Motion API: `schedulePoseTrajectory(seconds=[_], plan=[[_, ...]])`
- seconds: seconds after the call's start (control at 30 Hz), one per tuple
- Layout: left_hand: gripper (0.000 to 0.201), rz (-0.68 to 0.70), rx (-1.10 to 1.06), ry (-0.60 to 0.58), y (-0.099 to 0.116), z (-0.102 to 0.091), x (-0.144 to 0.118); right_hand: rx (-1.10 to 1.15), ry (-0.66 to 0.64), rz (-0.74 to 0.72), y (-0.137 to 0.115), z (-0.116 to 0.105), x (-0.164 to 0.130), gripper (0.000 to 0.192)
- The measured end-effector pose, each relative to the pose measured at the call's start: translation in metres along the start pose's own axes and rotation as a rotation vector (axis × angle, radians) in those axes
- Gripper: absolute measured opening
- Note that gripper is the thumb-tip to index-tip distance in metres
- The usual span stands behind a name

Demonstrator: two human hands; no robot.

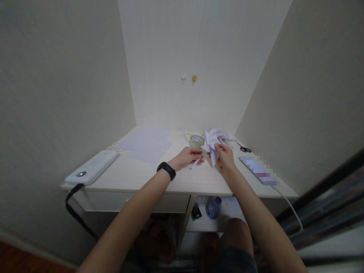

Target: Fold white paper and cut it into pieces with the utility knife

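At the desk's (133,176) 9 o'clock edge lies a white power bank (92,167), long axis running toward 2 o'clock, with a black cable (74,206) dropping from its near end below the desk edge. Toward 11 o'clock from the desk centre, flat white paper sheets (146,144) overlap one another, well apart from the power bank. The left hand (188,156) (black band (166,170) on its wrist) rests near the desk centre, fingers curled and pinching a narrow white paper strip (195,163) that lies on the desk and points toward 7 o'clock. Just beyond this hand, at 12 o'clock, sits a roll of clear tape (196,141), lying flat. The right hand (225,155) is just beside the left, at its 3 o'clock, fingers closed on the lower part of a folded white paper piece (215,141), whose pleats fan out toward 12 and 2 o'clock; a small orange object under this hand is too hidden to identify. At 2 o'clock from the right hand lie black scissors (244,149), close to the right wall. At 4 o'clock from the scissors, a phone (259,170) lies flat near the desk's right edge, with a white cord (290,206) leading off past the near corner. Below the desk, a plastic bottle (214,207) with a blue cap sits on a lower shelf.
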State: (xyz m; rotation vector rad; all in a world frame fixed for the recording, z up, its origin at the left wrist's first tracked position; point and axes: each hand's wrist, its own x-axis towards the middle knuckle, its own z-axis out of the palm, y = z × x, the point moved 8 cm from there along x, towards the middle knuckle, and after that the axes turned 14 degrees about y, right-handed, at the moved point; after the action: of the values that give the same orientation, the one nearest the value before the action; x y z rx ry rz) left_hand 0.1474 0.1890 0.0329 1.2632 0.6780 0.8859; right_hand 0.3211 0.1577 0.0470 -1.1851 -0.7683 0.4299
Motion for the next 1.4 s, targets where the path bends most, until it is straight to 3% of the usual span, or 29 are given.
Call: schedulePoseTrajectory(seconds=[0.13, 0.33, 0.43, 0.63, 0.73, 0.83, 0.9, 1.07, 1.23, 1.4], plan=[[0.018, 0.071, -0.015, 0.064, 0.006, -0.004, 0.002, -0.040, 0.013, 0.074, 0.003, 0.003, -0.014, 0.048], [0.020, 0.225, 0.100, 0.117, 0.013, -0.011, 0.010, -0.070, 0.108, -0.063, -0.013, -0.005, -0.027, 0.063], [0.020, 0.314, 0.135, 0.087, 0.020, -0.009, 0.009, -0.003, 0.071, -0.053, -0.021, -0.002, -0.032, 0.059], [0.028, 0.260, 0.090, 0.078, 0.019, -0.006, 0.006, 0.175, 0.047, 0.085, -0.037, 0.007, -0.049, 0.045], [0.037, 0.245, 0.009, 0.102, 0.023, -0.009, 0.002, 0.221, -0.035, 0.173, -0.041, 0.018, -0.063, 0.040], [0.044, 0.214, -0.059, 0.085, 0.025, -0.010, -0.002, 0.224, -0.196, 0.211, -0.045, 0.031, -0.079, 0.047], [0.044, 0.192, -0.087, 0.096, 0.026, -0.011, -0.003, 0.136, -0.215, 0.107, -0.049, 0.030, -0.082, 0.051], [0.041, 0.158, -0.115, 0.166, 0.026, -0.015, -0.001, -0.393, 0.204, -0.342, -0.061, -0.012, -0.072, 0.052], [0.043, 0.149, -0.092, 0.129, 0.024, -0.013, -0.001, -0.577, 0.215, -0.445, -0.067, -0.019, -0.054, 0.064], [0.042, 0.157, 0.003, 0.116, 0.021, -0.015, 0.000, -0.685, 0.362, -0.551, -0.093, -0.038, -0.024, 0.061]])
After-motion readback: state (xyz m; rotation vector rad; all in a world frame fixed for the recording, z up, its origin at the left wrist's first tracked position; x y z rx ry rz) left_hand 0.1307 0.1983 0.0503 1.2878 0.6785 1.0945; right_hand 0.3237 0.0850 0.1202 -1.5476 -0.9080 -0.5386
